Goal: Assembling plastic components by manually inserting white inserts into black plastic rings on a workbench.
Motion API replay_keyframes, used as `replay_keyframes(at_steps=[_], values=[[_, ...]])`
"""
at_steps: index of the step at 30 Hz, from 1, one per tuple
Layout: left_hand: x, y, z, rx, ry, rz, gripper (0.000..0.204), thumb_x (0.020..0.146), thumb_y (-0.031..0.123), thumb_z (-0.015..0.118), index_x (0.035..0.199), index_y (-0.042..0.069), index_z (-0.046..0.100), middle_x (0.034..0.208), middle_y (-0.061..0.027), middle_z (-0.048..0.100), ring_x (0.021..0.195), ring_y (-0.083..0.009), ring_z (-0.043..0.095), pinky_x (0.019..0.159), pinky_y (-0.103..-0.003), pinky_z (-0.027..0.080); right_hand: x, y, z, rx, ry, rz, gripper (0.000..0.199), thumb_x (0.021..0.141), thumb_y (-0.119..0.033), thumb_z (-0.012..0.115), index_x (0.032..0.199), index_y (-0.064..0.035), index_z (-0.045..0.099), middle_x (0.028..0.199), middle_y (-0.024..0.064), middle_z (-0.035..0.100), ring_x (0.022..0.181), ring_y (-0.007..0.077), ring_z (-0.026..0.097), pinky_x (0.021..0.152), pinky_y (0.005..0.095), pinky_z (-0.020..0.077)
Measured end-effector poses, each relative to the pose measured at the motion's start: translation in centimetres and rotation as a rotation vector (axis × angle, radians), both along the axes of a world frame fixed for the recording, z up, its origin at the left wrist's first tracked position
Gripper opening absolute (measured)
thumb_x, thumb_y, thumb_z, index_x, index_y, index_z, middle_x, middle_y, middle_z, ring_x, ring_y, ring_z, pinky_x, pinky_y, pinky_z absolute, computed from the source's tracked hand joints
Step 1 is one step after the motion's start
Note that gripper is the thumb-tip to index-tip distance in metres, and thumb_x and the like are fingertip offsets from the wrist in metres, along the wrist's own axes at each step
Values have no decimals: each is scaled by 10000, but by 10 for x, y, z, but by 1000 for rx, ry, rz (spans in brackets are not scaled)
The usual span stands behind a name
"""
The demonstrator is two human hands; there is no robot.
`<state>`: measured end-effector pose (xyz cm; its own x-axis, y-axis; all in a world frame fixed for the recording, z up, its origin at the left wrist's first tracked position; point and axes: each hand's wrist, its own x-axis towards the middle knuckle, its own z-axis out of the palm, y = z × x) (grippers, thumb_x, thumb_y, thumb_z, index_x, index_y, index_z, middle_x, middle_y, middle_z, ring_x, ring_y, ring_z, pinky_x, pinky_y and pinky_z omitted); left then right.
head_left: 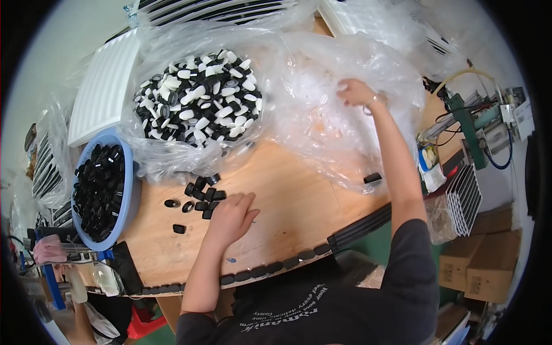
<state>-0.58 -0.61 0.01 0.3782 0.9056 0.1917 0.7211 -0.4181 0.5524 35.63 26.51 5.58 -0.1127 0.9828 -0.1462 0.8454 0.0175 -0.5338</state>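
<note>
Left hand (231, 215) lies palm down on the wooden tabletop (287, 190), fingers loosely spread, fingertips touching the edge of a small cluster of black caps (202, 196) just beside it. It grips nothing; it rests on or rakes the loose pieces. Right hand (355, 92) reaches far forward into the clear plastic bag (345, 115), fingers curled and seemingly pinching the film or something inside it; what it pinches cannot be told, the plastic blurs it.

Judgement on doing the step well: keep the left hand flat and low so the caps slide together instead of flipping or scattering; a few strays (179, 229) sit apart and need sweeping back. The right hand should lift the film only lightly, since one lone black piece (372, 177) lies under the bag's near edge and could be dragged off the tabletop.

Further out: a big heap of mixed black and white caps (198, 98) sits in an opened bag at upper left, well apart from the left hand. A blue basin (129, 198) full of black caps stands at the tabletop's left edge. A row of black caps (270, 268) lines the near rim of the tabletop. White ribbed panels (106, 86) lie behind the heap, cardboard boxes (483, 264) on the floor at right, a small machine with hoses (483, 123) far right.
</note>
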Motion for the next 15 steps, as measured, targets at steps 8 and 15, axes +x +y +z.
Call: replay_keyframes(at_steps=[8, 15], values=[[-1, 4, 4, -112, -8, 17, 342, 806, 179, 664, 1097, 19, 585, 883, -141, 609, 840, -330, 590, 727, -392, 481, 66, 133, -5, 392, -276, -22, 306, 779, -355, 623, 936, -101, 693, 857, 161, 680, 846, 347, 651, 787, 380, 515], [3, 12, 6, -81, 19, 41, 364, 807, 211, 673, 1108, 27, 583, 915, -133, 615, 855, -323, 597, 726, -399, 480, 56, 205, -104, 393, -595, -192, 533, 879, -417, 546, 1334, -151, 469, 1307, 86, 534, 1201, 267, 497, 1006, 334, 399]])
